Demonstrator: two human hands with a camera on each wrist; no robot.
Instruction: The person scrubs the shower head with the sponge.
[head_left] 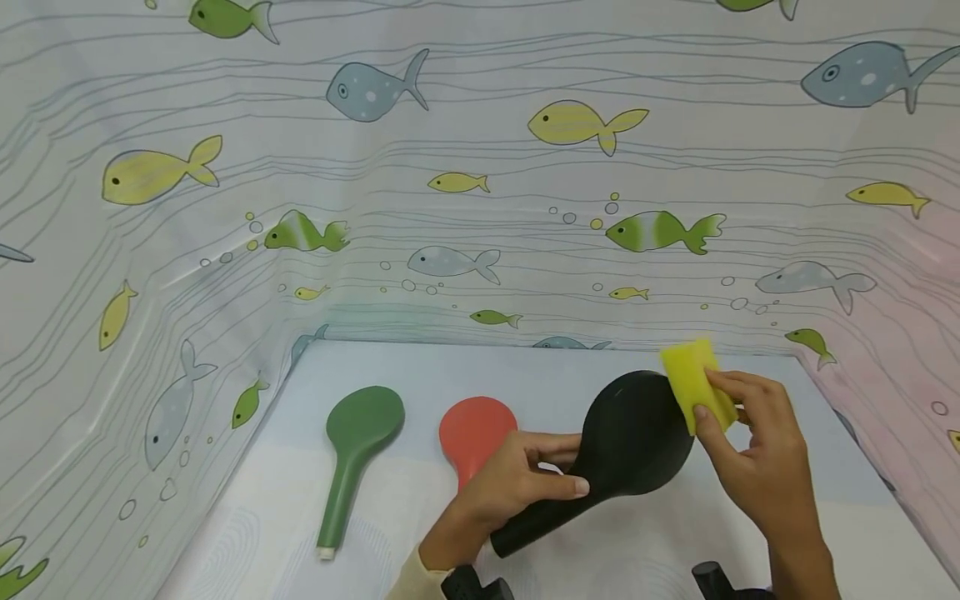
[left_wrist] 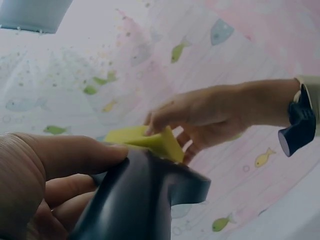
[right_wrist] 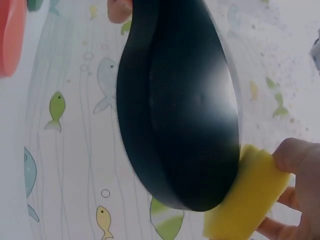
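One black spoon (head_left: pixel 637 437), lower right of head view: left hand (head_left: pixel 521 471) grips it near top of handle, right hand (head_left: pixel 768 462) pinches yellow sponge (head_left: pixel 692 387) against its rim; red spoon (head_left: pixel 476 429) partly behind left hand, lower centre; green spoon (head_left: pixel 363 429) lower left

It is a small play-like nook: a white table (head_left: pixel 277 483) with a shiny sheet of cartoon fish (head_left: pixel 465 217) behind it and on both sides. The sheet hides the room, so home or shop cannot be told.
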